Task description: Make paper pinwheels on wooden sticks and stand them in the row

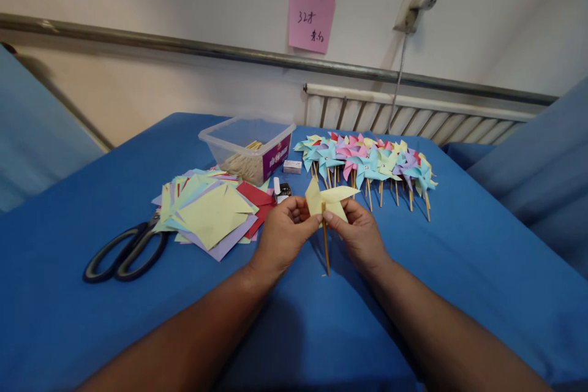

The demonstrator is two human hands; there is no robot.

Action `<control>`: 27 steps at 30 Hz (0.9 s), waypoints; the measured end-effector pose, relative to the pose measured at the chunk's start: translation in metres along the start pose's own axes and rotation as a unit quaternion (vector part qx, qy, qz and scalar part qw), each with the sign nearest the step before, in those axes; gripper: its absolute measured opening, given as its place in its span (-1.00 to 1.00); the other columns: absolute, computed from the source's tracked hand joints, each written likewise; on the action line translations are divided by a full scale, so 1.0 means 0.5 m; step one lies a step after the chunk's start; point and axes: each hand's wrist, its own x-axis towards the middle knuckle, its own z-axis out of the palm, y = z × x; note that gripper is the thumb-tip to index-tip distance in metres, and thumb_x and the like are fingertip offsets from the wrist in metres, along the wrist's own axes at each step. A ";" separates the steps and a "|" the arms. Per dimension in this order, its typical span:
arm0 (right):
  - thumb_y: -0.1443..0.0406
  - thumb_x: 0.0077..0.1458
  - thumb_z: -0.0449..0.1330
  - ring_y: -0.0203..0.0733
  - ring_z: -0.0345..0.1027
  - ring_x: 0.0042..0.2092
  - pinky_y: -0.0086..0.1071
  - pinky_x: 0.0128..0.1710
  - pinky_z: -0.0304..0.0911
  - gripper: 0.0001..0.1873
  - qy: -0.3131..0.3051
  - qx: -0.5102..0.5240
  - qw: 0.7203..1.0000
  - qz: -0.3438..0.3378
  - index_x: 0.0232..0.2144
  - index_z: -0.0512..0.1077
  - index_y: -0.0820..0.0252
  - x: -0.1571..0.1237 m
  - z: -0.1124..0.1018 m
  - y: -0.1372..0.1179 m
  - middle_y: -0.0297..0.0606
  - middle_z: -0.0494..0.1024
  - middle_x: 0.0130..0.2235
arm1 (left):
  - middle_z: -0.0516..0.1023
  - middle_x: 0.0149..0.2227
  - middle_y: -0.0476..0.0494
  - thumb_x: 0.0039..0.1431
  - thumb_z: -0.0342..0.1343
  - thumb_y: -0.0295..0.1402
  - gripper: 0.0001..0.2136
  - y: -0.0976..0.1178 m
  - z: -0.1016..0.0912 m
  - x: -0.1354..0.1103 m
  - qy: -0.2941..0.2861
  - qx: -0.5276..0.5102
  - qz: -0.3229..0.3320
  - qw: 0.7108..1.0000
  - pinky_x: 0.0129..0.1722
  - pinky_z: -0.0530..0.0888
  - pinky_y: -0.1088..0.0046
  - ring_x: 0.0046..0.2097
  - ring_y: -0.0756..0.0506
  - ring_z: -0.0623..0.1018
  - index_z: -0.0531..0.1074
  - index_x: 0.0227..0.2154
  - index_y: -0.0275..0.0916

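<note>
Both hands meet over the blue table cover, pinching a pale yellow paper pinwheel (327,199) on a thin wooden stick (326,246). My left hand (281,237) is closed on the pinwheel's left side. My right hand (361,234) is closed on its right side, thumb pressed at the centre where the stick joins. The stick hangs down between the hands, its tip near the cloth.
A row of several finished pinwheels (367,162) lies behind the hands. A stack of coloured paper squares (211,211) and black scissors (124,254) lie to the left. A clear plastic box (248,147) with sticks stands at the back, a small white box (293,166) beside it.
</note>
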 end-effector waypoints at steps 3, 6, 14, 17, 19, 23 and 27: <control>0.25 -0.08 0.33 -0.25 0.39 -0.31 -0.34 -0.21 0.26 -0.81 0.003 -0.017 1.000 -0.014 -0.34 0.49 0.15 -0.003 0.002 -0.005 -0.33 0.57 -0.33 | 0.58 -0.34 -0.11 -0.19 0.32 -0.39 -0.73 0.006 0.004 -0.005 0.012 0.007 0.013 1.000 -0.21 0.46 0.41 -0.29 -0.06 0.55 0.42 -0.37 -0.28; 0.25 -0.08 0.33 -0.25 0.39 -0.31 -0.34 -0.21 0.26 -0.80 0.003 -0.024 1.000 -0.016 -0.33 0.49 0.15 -0.005 0.004 -0.009 -0.33 0.57 -0.32 | 0.58 -0.34 -0.11 -0.18 0.31 -0.40 -0.73 0.011 0.009 -0.011 0.026 0.005 0.022 0.999 -0.20 0.47 0.41 -0.28 -0.06 0.56 0.42 -0.35 -0.27; 0.24 -0.07 0.32 -0.25 0.38 -0.32 -0.32 -0.23 0.26 -0.79 0.007 -0.025 0.999 -0.018 -0.31 0.49 0.14 -0.002 0.007 -0.011 -0.32 0.57 -0.31 | 0.56 -0.33 -0.10 -0.15 0.29 -0.40 -0.71 0.012 0.008 -0.020 0.039 0.058 0.077 0.995 -0.23 0.46 0.41 -0.31 -0.05 0.52 0.43 -0.29 -0.25; 0.26 -0.06 0.32 -0.26 0.38 -0.32 -0.34 -0.22 0.26 -0.79 0.006 -0.014 1.000 -0.015 -0.31 0.49 0.14 0.000 0.005 -0.007 -0.33 0.56 -0.33 | 0.55 -0.32 -0.12 -0.14 0.28 -0.40 -0.70 0.015 0.009 -0.023 0.036 0.074 0.083 0.993 -0.22 0.46 0.40 -0.31 -0.04 0.51 0.43 -0.26 -0.26; 0.25 -0.06 0.33 -0.26 0.38 -0.32 -0.34 -0.22 0.26 -0.79 0.003 -0.001 1.000 -0.008 -0.31 0.49 0.15 0.001 0.003 -0.003 -0.34 0.56 -0.34 | 0.56 -0.31 -0.12 -0.14 0.28 -0.40 -0.69 0.017 0.011 -0.024 0.033 0.071 0.071 0.994 -0.21 0.46 0.38 -0.30 -0.05 0.52 0.43 -0.26 -0.26; 0.24 -0.09 0.34 -0.27 0.39 -0.33 -0.35 -0.22 0.28 -0.78 0.005 0.032 0.999 0.014 -0.32 0.49 0.15 0.004 0.001 0.002 -0.33 0.57 -0.35 | 0.56 -0.32 -0.13 -0.15 0.27 -0.40 -0.71 0.020 0.014 -0.022 0.032 0.052 0.039 0.997 -0.21 0.46 0.37 -0.30 -0.06 0.54 0.42 -0.29 -0.27; 0.26 -0.10 0.35 -0.28 0.39 -0.33 -0.38 -0.23 0.27 -0.79 0.003 0.067 0.997 0.027 -0.33 0.51 0.15 0.003 0.002 0.000 -0.33 0.58 -0.33 | 0.57 -0.27 -0.14 -0.13 0.26 -0.42 -0.73 0.020 0.015 -0.022 0.027 0.044 0.034 0.998 -0.18 0.46 0.38 -0.26 -0.07 0.55 0.41 -0.30 -0.27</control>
